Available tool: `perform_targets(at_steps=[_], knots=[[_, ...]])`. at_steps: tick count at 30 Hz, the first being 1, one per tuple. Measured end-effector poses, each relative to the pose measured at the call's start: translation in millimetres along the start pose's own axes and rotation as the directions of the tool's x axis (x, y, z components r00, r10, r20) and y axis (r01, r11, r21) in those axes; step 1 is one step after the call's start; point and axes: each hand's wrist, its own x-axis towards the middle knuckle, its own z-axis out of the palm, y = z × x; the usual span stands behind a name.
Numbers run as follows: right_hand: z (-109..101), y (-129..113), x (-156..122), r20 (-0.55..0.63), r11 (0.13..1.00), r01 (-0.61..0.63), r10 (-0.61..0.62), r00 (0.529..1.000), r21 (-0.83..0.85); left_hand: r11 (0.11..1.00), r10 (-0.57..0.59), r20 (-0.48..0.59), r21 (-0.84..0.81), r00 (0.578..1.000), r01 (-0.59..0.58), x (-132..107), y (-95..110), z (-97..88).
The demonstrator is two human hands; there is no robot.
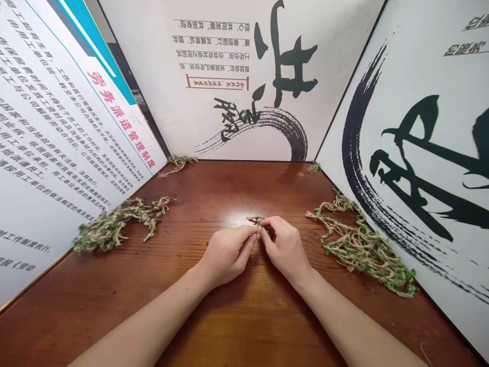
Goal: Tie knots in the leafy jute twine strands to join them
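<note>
My left hand (pixel 228 253) and my right hand (pixel 286 245) meet at the middle of a brown wooden table (pixel 237 316). Both pinch a short piece of jute twine with small green leaves (pixel 256 221) between their fingertips. The piece sticks out a little to the left of my thumbs, just above the tabletop. Most of it is hidden by my fingers.
A heap of leafy twine pieces (pixel 114 224) lies at the left, a bigger tangled heap (pixel 361 244) at the right. Small scraps (pixel 179 163) lie in the far corners. White printed boards (pixel 244 76) wall in the table on the left, back and right.
</note>
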Motion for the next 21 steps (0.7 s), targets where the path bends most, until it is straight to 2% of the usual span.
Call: perform_targets(at_steps=[4, 9, 17, 21], knots=[[0, 0, 0, 0.049, 1.0, 0.024, -0.024, 0.999, 0.003, 0.999, 0.043, -0.064, 0.011, 0.997, -0.042, 1, -4, 3.5], [-1, -2, 0, 0.086, 0.998, 0.043, -0.047, 0.995, 0.043, 0.999, 0.042, -0.137, -0.001, 0.99, -0.042, 1, -8, 6.4], [-4, -9, 1, 0.163, 0.993, 0.062, -0.079, 0.984, 0.103, 0.998, -0.061, -0.172, -0.03, 0.983, 0.057, 1, -10, 5.9], [-6, -10, 2, 0.174, 0.989, 0.059, -0.082, 0.981, 0.135, 0.999, -0.019, -0.173, -0.029, 0.985, 0.014, 2, -8, 3.7]])
